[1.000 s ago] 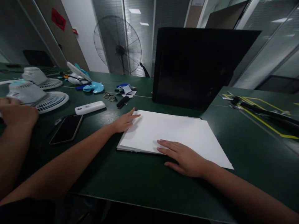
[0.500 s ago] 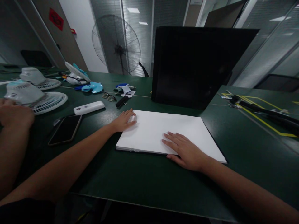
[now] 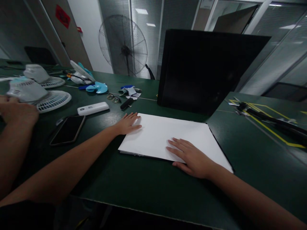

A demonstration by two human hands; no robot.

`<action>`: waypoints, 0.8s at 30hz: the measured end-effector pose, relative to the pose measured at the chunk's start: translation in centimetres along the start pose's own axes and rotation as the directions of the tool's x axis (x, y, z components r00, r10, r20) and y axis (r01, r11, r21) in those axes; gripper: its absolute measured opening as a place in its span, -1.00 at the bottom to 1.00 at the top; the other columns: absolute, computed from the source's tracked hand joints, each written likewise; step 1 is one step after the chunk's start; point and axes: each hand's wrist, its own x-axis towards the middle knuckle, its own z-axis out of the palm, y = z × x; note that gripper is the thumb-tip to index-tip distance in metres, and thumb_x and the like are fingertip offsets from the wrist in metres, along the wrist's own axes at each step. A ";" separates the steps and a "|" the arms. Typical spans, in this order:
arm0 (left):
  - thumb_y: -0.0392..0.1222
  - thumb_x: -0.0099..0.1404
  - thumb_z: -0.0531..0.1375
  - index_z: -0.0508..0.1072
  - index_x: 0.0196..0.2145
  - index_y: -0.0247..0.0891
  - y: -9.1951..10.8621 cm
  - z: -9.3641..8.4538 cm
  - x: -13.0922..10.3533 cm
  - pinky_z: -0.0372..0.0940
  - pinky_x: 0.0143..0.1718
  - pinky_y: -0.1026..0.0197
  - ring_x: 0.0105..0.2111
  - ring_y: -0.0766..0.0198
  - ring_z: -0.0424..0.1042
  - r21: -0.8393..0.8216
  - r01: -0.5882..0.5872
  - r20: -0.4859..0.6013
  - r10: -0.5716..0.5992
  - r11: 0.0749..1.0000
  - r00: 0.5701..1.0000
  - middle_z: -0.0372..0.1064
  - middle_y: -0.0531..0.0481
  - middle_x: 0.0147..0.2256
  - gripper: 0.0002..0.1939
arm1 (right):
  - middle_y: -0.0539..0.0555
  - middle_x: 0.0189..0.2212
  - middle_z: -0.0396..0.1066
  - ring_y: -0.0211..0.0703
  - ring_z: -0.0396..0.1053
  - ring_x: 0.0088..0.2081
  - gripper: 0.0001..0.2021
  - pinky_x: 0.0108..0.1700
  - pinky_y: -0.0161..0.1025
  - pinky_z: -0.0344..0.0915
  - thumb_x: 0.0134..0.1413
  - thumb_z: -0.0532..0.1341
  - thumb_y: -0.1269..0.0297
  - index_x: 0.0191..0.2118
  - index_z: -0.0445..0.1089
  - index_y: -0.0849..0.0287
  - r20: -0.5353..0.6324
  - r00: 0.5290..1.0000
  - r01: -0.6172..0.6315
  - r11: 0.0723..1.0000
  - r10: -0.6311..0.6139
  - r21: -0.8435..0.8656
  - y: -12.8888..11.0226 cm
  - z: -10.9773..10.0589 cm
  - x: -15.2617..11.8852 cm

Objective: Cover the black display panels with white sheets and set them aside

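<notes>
A white sketch pad (image 3: 155, 134) with a dark backing lies on the green table (image 3: 134, 182) before me, its upper sheet blank. Fingers spread, my left hand (image 3: 128, 124) rests flat over the pad's left edge near the far corner. My right hand (image 3: 192, 158) lies open on the near edge, fingers on the paper and thumb off the front edge. Neither hand grips anything. Right behind the pad a large black panel (image 3: 208, 70), like a screen, stands upright.
Left of my arm lie a phone (image 3: 68, 129) and a white power bank (image 3: 93, 108). Farther back are glasses (image 3: 114, 98), a dark case (image 3: 126, 103) and fan parts (image 3: 56, 99). Another person's hand (image 3: 20, 111) is at the far left. A black rod (image 3: 271, 119) lies right.
The view has shifted slightly, moving the background a little to the right. Both my hands keep their places on the pad, still spread.
</notes>
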 end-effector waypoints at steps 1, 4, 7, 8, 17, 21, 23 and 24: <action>0.43 0.49 -0.09 0.12 0.50 -0.32 -0.1 0.0 0.0 -0.25 0.49 -0.37 0.55 -0.25 -0.18 -0.004 -0.003 0.002 0.003 1.000 1.000 -0.22 -0.35 0.56 -0.08 | 0.20 0.52 -0.03 0.19 -0.04 0.52 -0.35 0.49 0.32 0.07 0.50 0.08 -0.10 0.52 0.14 0.07 -0.006 1.000 0.003 1.000 -0.003 -0.002 0.0 0.0 0.0; 0.44 0.49 -0.10 0.12 0.51 -0.30 -0.4 0.2 0.1 -0.26 0.49 -0.37 0.55 -0.24 -0.19 -0.017 -0.005 0.004 0.006 1.000 1.000 -0.24 -0.33 0.56 -0.08 | 0.19 0.52 -0.02 0.18 0.01 0.51 -0.29 0.48 0.32 0.11 0.47 0.12 -0.15 0.56 0.05 0.03 -0.025 1.000 0.006 1.000 -0.006 -0.007 -0.1 0.1 0.1; 0.46 0.48 -0.10 0.11 0.51 -0.29 -0.6 0.4 0.2 -0.26 0.50 -0.36 0.55 -0.24 -0.19 -0.012 -0.007 0.004 0.007 1.000 1.000 -0.25 -0.33 0.56 -0.06 | 0.19 0.51 0.03 0.16 0.06 0.49 -0.24 0.46 0.31 0.15 0.46 0.15 -0.13 0.58 -0.03 0.06 -0.085 0.996 -0.012 0.999 0.008 -0.043 -0.2 0.2 0.2; 0.48 0.47 -0.09 0.11 0.51 -0.30 -0.6 0.4 0.2 -0.26 0.50 -0.36 0.55 -0.24 -0.20 -0.002 -0.009 0.005 0.009 1.000 1.000 -0.25 -0.33 0.56 -0.05 | 0.19 0.50 0.04 0.16 0.07 0.48 -0.24 0.45 0.31 0.17 0.46 0.17 -0.10 0.57 -0.03 0.07 -0.115 0.993 -0.011 0.998 0.004 -0.067 -0.3 0.2 0.2; 0.45 0.45 -0.02 0.10 0.50 -0.29 -0.5 0.5 0.2 -0.23 0.50 -0.30 0.56 -0.23 -0.21 0.005 0.003 0.008 -0.003 1.000 1.000 -0.25 -0.33 0.57 -0.05 | 0.14 0.21 0.48 0.03 0.41 0.23 -0.69 0.20 0.07 0.45 0.41 0.28 0.29 0.20 0.48 0.18 -0.405 0.845 0.227 0.920 -0.349 -0.319 -1.8 -0.8 0.1; 0.33 0.51 0.00 0.16 0.49 -0.26 -1.0 0.5 0.5 -0.17 0.50 -0.30 0.55 -0.20 -0.15 -0.035 -0.007 -0.011 0.006 0.999 1.000 -0.19 -0.32 0.56 -0.18 | 0.17 -0.07 0.59 -0.08 0.52 -0.10 -0.75 -0.07 -0.09 0.49 0.34 0.25 0.53 0.07 0.53 0.32 -0.395 0.763 0.315 0.828 -0.512 -0.464 -2.8 -1.9 0.2; 0.15 0.59 -0.09 0.21 0.47 -0.24 -1.5 0.3 0.8 -0.12 0.50 -0.25 0.54 -0.13 -0.10 -0.065 -0.017 -0.020 0.015 0.998 1.000 -0.12 -0.27 0.55 -0.33 | 0.16 -0.16 0.59 -0.10 0.49 -0.21 -0.76 -0.19 -0.12 0.47 0.33 0.24 0.55 0.04 0.54 0.36 -0.396 0.742 0.318 0.804 -0.541 -0.503 -2.9 -2.3 0.1; 0.04 0.60 -0.13 0.23 0.47 -0.23 -1.8 0.2 0.8 -0.09 0.50 -0.22 0.54 -0.08 -0.09 -0.080 -0.023 -0.021 0.022 0.997 1.000 -0.08 -0.24 0.54 -0.38 | 0.17 -0.16 0.59 -0.09 0.49 -0.22 -0.77 -0.22 -0.13 0.46 0.33 0.24 0.54 0.04 0.54 0.38 -0.403 0.736 0.312 0.801 -0.544 -0.512 -2.9 -2.4 0.0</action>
